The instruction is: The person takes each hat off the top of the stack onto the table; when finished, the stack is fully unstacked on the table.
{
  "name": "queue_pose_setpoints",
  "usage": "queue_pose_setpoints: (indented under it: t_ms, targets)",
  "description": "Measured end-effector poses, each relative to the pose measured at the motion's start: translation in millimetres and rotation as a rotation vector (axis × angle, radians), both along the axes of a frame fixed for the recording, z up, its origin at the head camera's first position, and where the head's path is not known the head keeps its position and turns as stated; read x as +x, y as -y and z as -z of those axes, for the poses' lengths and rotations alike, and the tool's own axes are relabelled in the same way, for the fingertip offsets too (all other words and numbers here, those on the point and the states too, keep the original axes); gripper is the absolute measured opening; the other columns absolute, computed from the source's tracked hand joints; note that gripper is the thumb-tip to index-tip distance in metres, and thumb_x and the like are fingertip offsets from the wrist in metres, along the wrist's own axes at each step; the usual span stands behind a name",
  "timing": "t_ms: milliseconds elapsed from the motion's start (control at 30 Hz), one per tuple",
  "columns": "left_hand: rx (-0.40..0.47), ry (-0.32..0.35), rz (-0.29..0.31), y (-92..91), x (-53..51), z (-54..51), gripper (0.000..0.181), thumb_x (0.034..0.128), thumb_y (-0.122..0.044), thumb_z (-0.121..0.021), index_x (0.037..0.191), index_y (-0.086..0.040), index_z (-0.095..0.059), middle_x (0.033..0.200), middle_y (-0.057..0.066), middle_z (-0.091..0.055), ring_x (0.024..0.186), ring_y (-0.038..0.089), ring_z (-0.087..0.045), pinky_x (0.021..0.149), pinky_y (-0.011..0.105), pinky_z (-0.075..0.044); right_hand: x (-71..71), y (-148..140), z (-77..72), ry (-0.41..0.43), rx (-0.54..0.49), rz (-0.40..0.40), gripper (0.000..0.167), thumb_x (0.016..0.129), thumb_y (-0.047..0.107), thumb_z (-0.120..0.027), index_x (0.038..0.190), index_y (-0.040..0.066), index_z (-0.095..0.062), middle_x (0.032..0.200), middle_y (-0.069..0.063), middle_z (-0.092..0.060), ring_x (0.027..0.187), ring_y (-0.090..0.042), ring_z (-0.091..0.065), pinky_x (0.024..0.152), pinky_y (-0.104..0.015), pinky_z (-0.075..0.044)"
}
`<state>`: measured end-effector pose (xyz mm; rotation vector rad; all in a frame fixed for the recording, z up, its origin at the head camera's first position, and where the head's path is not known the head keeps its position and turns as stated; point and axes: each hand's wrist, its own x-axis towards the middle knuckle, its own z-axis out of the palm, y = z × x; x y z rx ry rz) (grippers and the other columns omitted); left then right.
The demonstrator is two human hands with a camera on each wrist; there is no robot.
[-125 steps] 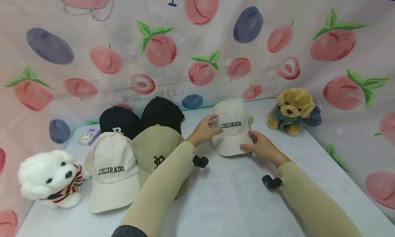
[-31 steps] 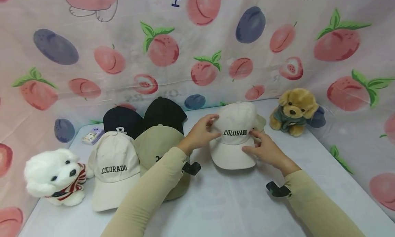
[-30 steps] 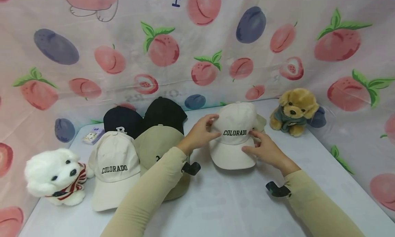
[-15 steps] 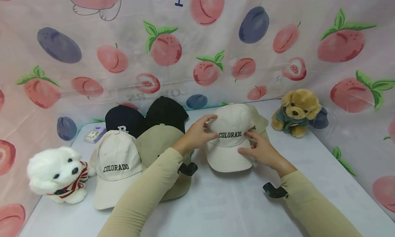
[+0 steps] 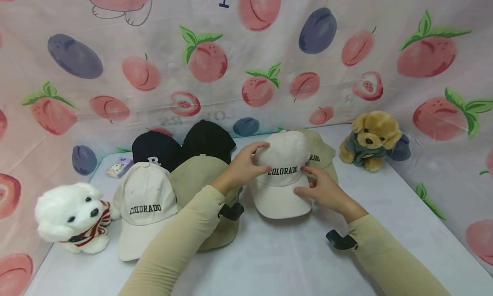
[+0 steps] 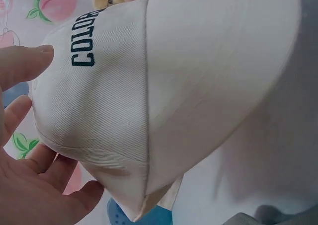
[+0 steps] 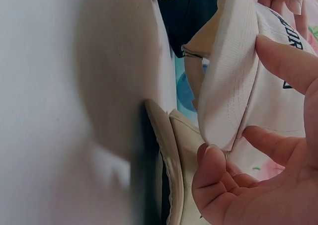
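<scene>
A white baseball cap (image 5: 281,197) lettered COLORADO is held between both hands, brim toward me, and the right wrist view shows it raised off the table. My left hand (image 5: 246,165) grips the side of its crown; the left wrist view shows the fingers and thumb spread round the crown (image 6: 99,96). My right hand (image 5: 329,191) holds the opposite side, with thumb and fingers at the seam where the brim (image 7: 233,81) meets the crown. Right behind it sits a beige cap (image 5: 321,154), partly covered, with the letters RADO showing.
At the left stand another white COLORADO cap (image 5: 148,197), a khaki cap (image 5: 200,176) partly behind my left forearm, a navy cap (image 5: 154,150) and a black cap (image 5: 208,139). Also there are a white plush dog (image 5: 69,219), a small purple box (image 5: 119,167) and a brown plush dog (image 5: 367,142).
Both hands have brought the white cap toward me and slightly left. More of the beige cap behind it now shows, with its lettering. The other caps and plush dogs stay put.
</scene>
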<state>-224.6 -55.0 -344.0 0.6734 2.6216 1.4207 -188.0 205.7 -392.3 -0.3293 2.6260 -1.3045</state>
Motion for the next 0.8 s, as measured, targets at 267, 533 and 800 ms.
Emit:
queue_pose_setpoints:
  t_ms: [267,533,800]
  targets:
    - [-0.019,-0.030,0.001,7.0,2.5,-3.5,0.059,0.0908,-0.017,-0.076,0.144,-0.010,-0.052,0.141,0.014,-0.047,0.126,0.033,-0.048,0.100,0.047,-0.046,0.0,5,3.3,-0.011,0.004,-0.018,0.082,0.091,0.032,-0.076,0.150,-0.007,-0.036,0.145,-0.024,-0.043,0.100,-0.030,-0.049,0.077,-0.037,-0.044]
    - [-0.032,-0.022,-0.022,11.3,5.7,-6.8,0.059,0.0902,-0.017,-0.076,0.144,-0.011,-0.053,0.144,0.014,-0.047,0.117,0.035,-0.052,0.092,0.047,-0.049,2.3,8,8.1,-0.021,-0.015,-0.040,0.082,0.090,0.030,-0.078,0.148,-0.010,-0.036,0.133,-0.023,-0.048,0.091,-0.027,-0.048,0.068,-0.034,-0.043]
    - [-0.040,-0.016,-0.051,16.2,4.9,-6.2,0.057,0.0899,-0.019,-0.077,0.143,-0.015,-0.055,0.136,0.006,-0.055,0.107,0.027,-0.053,0.082,0.042,-0.051,4.0,14,13.0,-0.030,-0.037,-0.063,0.079,0.090,0.026,-0.078,0.147,-0.011,-0.037,0.129,-0.023,-0.049,0.080,-0.021,-0.049,0.062,-0.029,-0.043]
